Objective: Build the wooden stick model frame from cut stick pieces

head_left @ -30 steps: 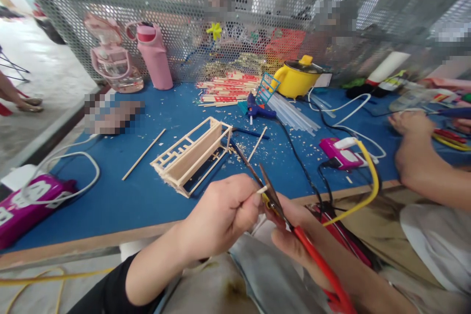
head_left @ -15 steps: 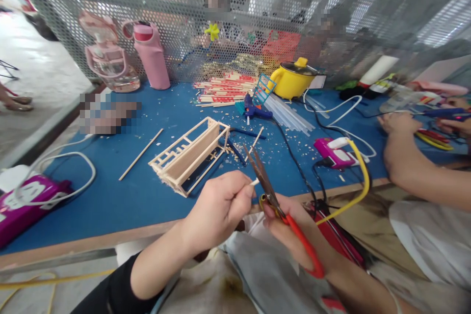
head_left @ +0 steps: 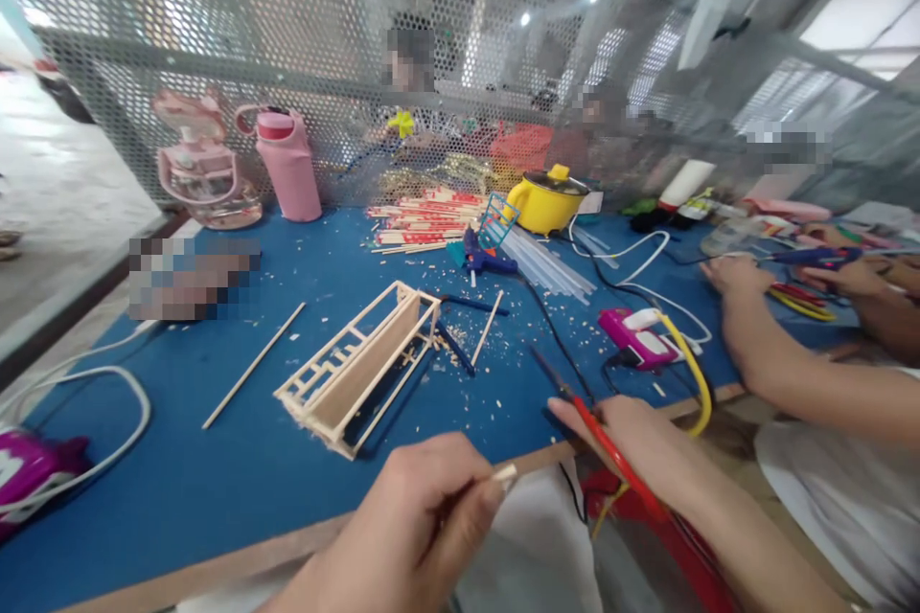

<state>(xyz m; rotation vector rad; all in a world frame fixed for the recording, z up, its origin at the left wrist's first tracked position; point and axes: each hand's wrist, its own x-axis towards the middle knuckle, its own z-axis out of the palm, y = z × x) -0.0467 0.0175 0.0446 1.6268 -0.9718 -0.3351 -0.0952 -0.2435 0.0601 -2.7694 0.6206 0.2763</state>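
Near the table's front edge, my left hand [head_left: 438, 512] pinches a short pale wooden piece [head_left: 506, 476] between thumb and finger. To its right, my right hand [head_left: 625, 436] is closed on red-handled scissors [head_left: 610, 445], whose blades point up and left over the blue table. A wooden stick frame [head_left: 366, 364] with a solid panel rests on the table beyond my left hand. One loose stick [head_left: 253, 366] lies left of the frame and another [head_left: 487, 329] lies right of it.
A blue glue gun [head_left: 489, 257], clear glue sticks [head_left: 550, 266] and a yellow pot [head_left: 547, 201] stand farther back. Purple power strips [head_left: 636, 337] with cables lie at both sides. Pink bottles [head_left: 288, 168] stand back left. Another person's arm [head_left: 762, 330] reaches in from the right.
The view has tilted up. My hands have moved apart: the scissors have gone right, away from the wooden piece, which stays in my left hand.
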